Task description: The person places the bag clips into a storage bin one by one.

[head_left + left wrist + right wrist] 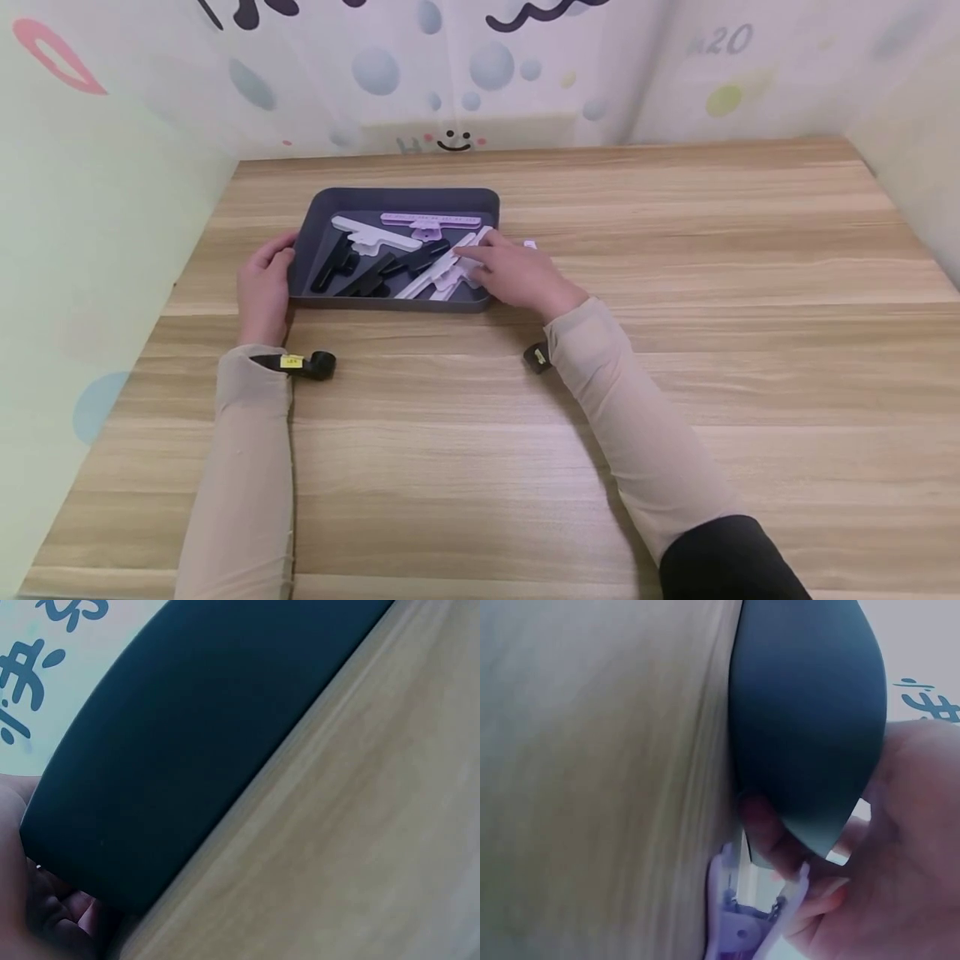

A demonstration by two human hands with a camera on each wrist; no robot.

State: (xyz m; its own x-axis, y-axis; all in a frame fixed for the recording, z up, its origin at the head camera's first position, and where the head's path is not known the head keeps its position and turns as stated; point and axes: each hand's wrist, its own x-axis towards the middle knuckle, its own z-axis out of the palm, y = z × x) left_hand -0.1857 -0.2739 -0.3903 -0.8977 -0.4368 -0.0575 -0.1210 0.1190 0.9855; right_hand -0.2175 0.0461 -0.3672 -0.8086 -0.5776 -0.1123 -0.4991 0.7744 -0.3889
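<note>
A dark grey rectangular tray (pixel 390 305) stands on the table, holding several long-bar clips. My left hand (pixel 262 283) grips its left wall; in the left wrist view, curled fingers (pixel 67 907) show at the tray's corner. Across from it my right hand (pixel 525 275) holds the right wall, with some fingers inside over the white clips (pixel 433 268) and others against the outside, as the right wrist view shows. A lilac clip (pixel 431 221) and a white clip (pixel 375 233) lie at the back inside, with black clips (pixel 333 262) in front.
Outside the tray, a lilac clip (pixel 742 926) sits on the table beside my right fingers, mostly hidden in the head view. The wood-grain table (pixel 420 467) ends at a patterned wall sheet (pixel 637 83) behind and on both sides.
</note>
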